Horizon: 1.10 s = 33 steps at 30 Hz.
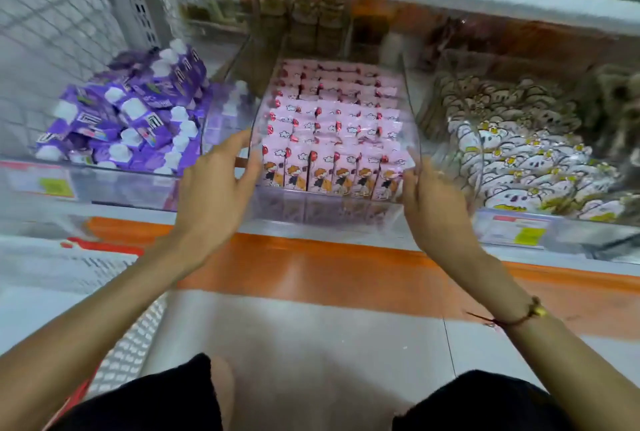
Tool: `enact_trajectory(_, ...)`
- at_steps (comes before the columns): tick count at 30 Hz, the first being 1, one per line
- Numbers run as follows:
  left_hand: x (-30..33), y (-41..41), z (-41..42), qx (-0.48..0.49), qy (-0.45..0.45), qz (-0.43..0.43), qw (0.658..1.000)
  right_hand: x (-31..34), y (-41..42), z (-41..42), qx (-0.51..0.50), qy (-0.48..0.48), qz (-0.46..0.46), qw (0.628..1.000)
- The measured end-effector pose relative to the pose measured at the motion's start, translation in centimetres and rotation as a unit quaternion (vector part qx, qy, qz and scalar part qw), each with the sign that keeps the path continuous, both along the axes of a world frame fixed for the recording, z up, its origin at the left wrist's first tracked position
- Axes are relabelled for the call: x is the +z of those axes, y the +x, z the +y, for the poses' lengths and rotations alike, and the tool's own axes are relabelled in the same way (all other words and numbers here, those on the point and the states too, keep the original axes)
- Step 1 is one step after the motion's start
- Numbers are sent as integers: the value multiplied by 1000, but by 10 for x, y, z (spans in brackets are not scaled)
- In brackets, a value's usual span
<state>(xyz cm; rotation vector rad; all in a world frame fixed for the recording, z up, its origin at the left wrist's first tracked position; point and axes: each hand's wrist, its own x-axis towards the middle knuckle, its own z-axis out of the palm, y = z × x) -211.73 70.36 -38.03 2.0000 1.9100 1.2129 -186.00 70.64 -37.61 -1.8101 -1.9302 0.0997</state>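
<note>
The clear bin sits at the front of the shelf, squarely between the hands; left hand curls its fingers round the left wall, right hand grips the right wall; inside, pink packets stand in tidy rows, each printed with a cartoon figure and a red balloon; purple packs lie just beside

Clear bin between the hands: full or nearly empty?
Full. Pink packets stand in tight rows from the front wall of the clear bin to its back; no bare floor shows.

bracelet: red cord, gold bead, right wrist | shorts: black
</note>
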Motion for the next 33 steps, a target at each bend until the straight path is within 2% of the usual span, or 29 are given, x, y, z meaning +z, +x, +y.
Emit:
enact_trajectory(8, 9, 11, -25, -46, -81, -51, 994, 15, -7, -14, -22, -51, 32, 998)
enact_trajectory(13, 20, 4, -17, -26, -137, -59, 988, 30, -5, -7, -17, -92, 33, 995)
enact_trajectory(20, 17, 10, 11, -14, -118, -15, 993, 34, 1, 19, -9, -50, -23, 998)
enact_trajectory(25, 12, 12, 11, -12, -77, -26, 997, 26, 0, 27, -1, -14, -14, 1000)
enact_trajectory(33, 23, 8, 17, -10, -71, 41, 997, 37, 3, 20, -16, 49, 22, 998)
